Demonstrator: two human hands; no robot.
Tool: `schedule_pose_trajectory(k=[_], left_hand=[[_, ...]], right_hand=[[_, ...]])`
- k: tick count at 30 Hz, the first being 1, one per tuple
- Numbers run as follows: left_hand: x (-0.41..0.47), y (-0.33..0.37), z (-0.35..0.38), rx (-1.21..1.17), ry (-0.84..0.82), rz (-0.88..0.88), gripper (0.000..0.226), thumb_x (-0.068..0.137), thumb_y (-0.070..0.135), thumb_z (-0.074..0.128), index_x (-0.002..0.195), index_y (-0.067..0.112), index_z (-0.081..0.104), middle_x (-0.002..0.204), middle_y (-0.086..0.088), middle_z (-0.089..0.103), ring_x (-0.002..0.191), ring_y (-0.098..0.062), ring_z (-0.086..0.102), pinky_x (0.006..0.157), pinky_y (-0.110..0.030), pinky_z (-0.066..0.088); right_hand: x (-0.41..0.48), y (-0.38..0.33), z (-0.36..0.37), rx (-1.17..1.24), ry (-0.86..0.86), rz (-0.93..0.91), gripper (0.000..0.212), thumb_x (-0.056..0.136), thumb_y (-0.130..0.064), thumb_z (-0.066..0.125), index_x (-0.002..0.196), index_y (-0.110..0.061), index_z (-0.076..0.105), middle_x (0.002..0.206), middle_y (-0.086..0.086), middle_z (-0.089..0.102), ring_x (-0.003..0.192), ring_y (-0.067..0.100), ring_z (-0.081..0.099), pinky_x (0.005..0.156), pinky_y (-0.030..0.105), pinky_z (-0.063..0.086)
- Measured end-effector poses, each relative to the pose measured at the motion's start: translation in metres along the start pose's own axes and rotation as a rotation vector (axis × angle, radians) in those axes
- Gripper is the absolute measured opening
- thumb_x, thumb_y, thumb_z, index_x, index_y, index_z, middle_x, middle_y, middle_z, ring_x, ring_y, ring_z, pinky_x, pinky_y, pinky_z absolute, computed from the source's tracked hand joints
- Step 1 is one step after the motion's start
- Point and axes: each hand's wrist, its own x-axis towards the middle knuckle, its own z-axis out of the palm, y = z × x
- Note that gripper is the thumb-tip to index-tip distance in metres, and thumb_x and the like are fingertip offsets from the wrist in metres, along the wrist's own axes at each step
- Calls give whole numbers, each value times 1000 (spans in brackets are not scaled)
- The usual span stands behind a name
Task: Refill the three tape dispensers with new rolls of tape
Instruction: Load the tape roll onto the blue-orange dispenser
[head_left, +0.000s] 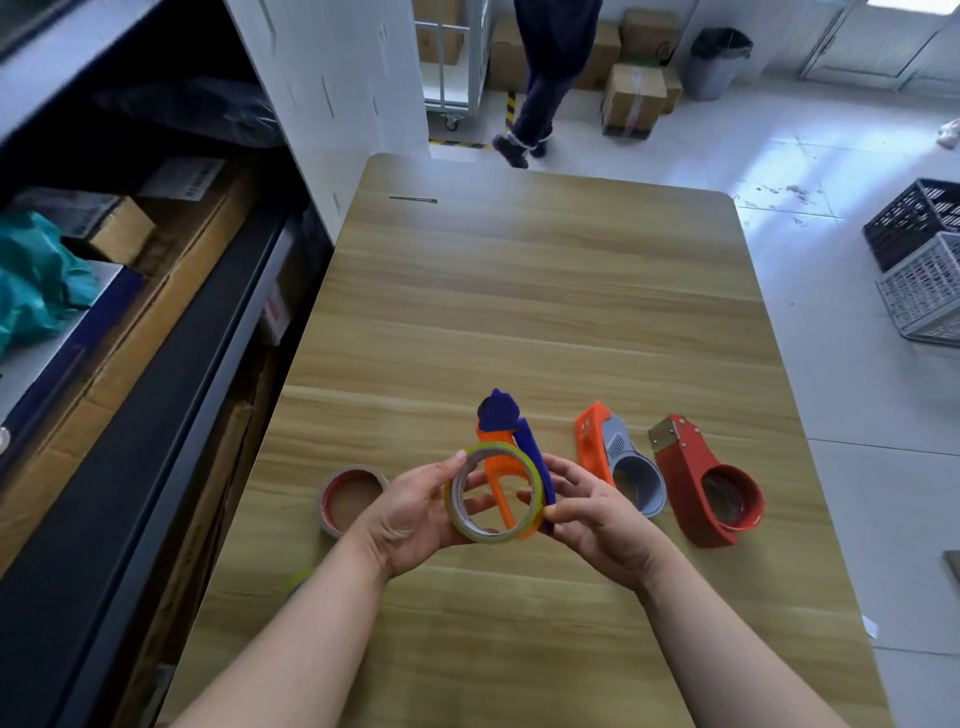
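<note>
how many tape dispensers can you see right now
3: a blue and orange plastic dispenser held in both hands, an orange and grey one lying to its right, a red one farthest right.

Bright daylight from upper right; wide-angle edge warping, slight blur.

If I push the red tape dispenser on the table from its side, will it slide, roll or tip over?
The red tape dispenser lies on its broad side on the table, so it would probably slide, not roll or tip. Its body looks like rigid painted metal, so likely stiff and rather heavy for its size. The smooth wood-grain top should let it slide easily.
</note>
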Motion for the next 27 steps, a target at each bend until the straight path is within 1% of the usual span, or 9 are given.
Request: schedule_pose_trajectory(k=[3,5,8,11,15,18,21,24,27], left_hand=[[-3,1,5,43,30,17,39,93,29,49,121,3,61,118,-13,66,108,-30,62,90,-53,49],[-4,2,7,66,47,16,37,96,27,46,118,3,62,114,-15,67,103,-30,64,91,-53,48],[-5,2,7,97,83,7,36,97,27,47,118,2,63,111,-16,67,99,-30,65,90,-53,49],[-5,4,8,111,124,1,33,96,26,49,114,4,64,114,-17,67,100,-30,65,87,-52,51],[-5,6,9,170,219,10,33,95,29,51,114,5,64,120,-16,66,106,-31,65,86,-52,51],[-6,7,11,177,213,25,42,93,33,55,122,4,58,124,-14,64,116,-34,60,88,-55,50],[-8,7,16,195,191,51,43,93,32,54,125,3,54,123,-10,63,110,-28,62,80,-49,53],[-9,7,23,244,212,71,31,94,26,55,116,4,53,108,-8,65,98,-24,64,74,-46,55],[-8,7,22,258,263,73,29,94,25,56,114,4,51,112,-12,65,102,-28,65,75,-47,55]], right_hand=[[-1,1,2,0,-19,8,65,64,12,57,127,-7,57,116,16,66,109,30,63,88,41,53],[-2,-1,3,-27,-2,-4,64,62,10,57,125,-7,58,112,14,68,106,29,64,87,41,53],[-1,-2,3,-95,52,-10,59,61,5,56,118,-7,61,104,13,70,100,28,62,92,43,49],[0,-1,2,-164,87,5,54,65,3,55,118,-7,62,107,16,65,98,26,59,98,46,47],[0,1,1,-198,145,14,53,66,-2,53,119,-8,62,115,18,62,100,27,64,87,38,53],[-3,0,-1,-132,136,-14,45,76,6,50,119,-3,60,110,17,61,96,26,62,83,36,53],[-6,-3,0,-94,95,-31,43,81,13,48,121,1,58,104,16,63,93,27,61,83,37,53],[-8,-6,1,-87,77,-36,53,70,6,58,123,1,56,105,17,64,93,27,63,85,38,53],[-10,-7,0,-62,49,-51,62,61,5,58,122,-1,55,107,17,63,94,26,64,88,40,52]])
